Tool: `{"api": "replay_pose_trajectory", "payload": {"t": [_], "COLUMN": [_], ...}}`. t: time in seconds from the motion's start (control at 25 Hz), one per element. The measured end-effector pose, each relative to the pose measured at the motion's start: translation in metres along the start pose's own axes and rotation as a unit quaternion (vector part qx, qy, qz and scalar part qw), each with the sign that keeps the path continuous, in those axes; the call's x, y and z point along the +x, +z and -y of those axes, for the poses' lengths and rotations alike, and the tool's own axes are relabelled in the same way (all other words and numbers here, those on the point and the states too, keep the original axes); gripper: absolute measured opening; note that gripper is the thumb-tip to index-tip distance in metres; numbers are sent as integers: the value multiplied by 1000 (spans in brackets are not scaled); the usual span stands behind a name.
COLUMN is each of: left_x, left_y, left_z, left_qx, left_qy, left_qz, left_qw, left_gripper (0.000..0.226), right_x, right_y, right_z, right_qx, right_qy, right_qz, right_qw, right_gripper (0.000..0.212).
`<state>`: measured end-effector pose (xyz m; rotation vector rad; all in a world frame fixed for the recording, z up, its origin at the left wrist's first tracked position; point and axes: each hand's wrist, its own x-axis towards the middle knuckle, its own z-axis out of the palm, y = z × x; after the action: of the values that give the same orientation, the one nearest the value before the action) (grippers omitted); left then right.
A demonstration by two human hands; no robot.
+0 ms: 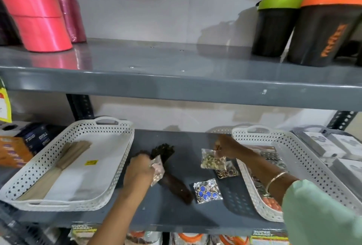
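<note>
My left hand [139,170] grips a small clear packet of pinkish trinkets [157,169] over the middle of the grey shelf [168,213]. A dark brown bundle [172,178] lies on the shelf under that hand. My right hand [228,147] pinches the top of a clear packet of pale gold beads [211,159] and holds it just above the shelf. Two more packets lie on the shelf: one with blue stones [207,191], one with dark gold pieces [228,171].
A white perforated basket [39,166] at the left holds wooden sticks and white cloth. A second white basket [305,164] at the right holds several packets. Boxes stand at both shelf ends. The upper shelf carries pink ribbon rolls [37,13] and two shaker bottles [274,19].
</note>
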<state>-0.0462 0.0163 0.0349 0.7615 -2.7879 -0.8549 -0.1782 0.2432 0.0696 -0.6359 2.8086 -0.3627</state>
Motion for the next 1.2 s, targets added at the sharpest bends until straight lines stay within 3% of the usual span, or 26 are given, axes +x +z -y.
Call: {"api": "replay_pose_trajectory", "payload": {"t": [0.12, 0.24, 0.48, 0.52, 0.6, 0.64, 0.76, 0.96, 1.04, 1.2], "left_x": [14, 27, 43, 44, 42, 41, 35, 21, 17, 12], "left_y": [22, 69, 124, 125, 123, 121, 103, 47, 27, 13], "left_z": [-43, -70, -82, -85, -85, -84, -71, -20, 9, 42], "left_qx": [-72, -76, -72, -68, -60, -70, -99, -168, -135, 2], "left_qy": [62, 85, 47, 52, 71, 80, 97, 67, 46, 9], "left_qz": [47, 120, 110, 118, 139, 145, 99, -51, -91, -70], "left_qw": [994, 986, 990, 989, 986, 984, 985, 982, 985, 998], "left_gripper": [14, 21, 44, 42, 12, 15, 35, 17, 13, 13], "right_x": [-31, -48, -46, -44, -43, -43, -42, -16, 4, 38], "right_y": [1, 20, 50, 54, 60, 60, 50, 51, 65, 109], "right_z": [-22, -32, -36, -35, -36, -35, -23, 43, 81, 134], "right_qx": [-37, -86, -182, -193, -211, -209, -161, 113, 180, 174], "right_qy": [7, -3, 28, 35, 43, 46, 24, -4, -16, 18], "right_qz": [85, 104, 100, 89, 67, 60, 28, -85, -81, -32], "right_qw": [996, 991, 978, 976, 974, 975, 986, 990, 980, 984], "right_gripper": [24, 27, 39, 46, 53, 51, 37, 25, 28, 18]}}
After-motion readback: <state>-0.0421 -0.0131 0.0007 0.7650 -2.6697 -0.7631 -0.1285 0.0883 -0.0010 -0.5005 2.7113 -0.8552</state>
